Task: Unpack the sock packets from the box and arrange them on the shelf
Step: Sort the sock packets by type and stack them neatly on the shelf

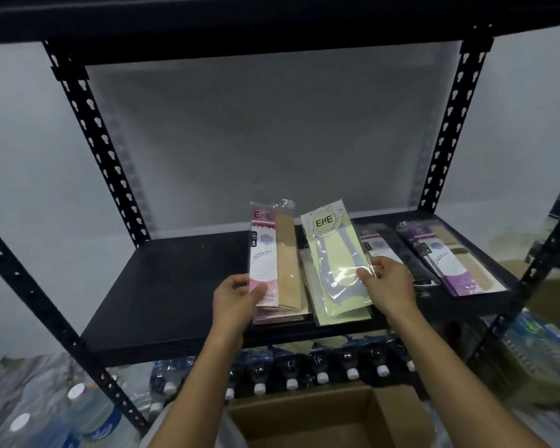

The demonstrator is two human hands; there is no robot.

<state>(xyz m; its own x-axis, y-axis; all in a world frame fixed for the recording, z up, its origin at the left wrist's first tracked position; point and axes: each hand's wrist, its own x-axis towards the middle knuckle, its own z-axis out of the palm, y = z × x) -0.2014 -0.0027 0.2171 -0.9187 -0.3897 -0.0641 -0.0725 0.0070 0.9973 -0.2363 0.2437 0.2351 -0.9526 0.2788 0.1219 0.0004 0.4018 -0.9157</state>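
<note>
Pink packet (265, 253) pinched in left hand (236, 299); green packet (337, 257) gripped by right hand (388, 286), above shelf (175, 286).

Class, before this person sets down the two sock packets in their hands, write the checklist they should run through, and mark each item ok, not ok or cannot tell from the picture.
1. Left hand has a firm hold on the pink packet: ok, thumb across its lower end.
2. Right hand has a firm hold on the green packet: ok, pinched at its side edge.
3. Free room on the shelf: ok, the left half is bare.
4. Packets already placed lie tidy: ok, the purple packet lies flat at the right.
5. Stacks under the held packets are squared up: cannot tell, mostly hidden.
6. More packets left in the box: cannot tell, its inside is dark.
</note>
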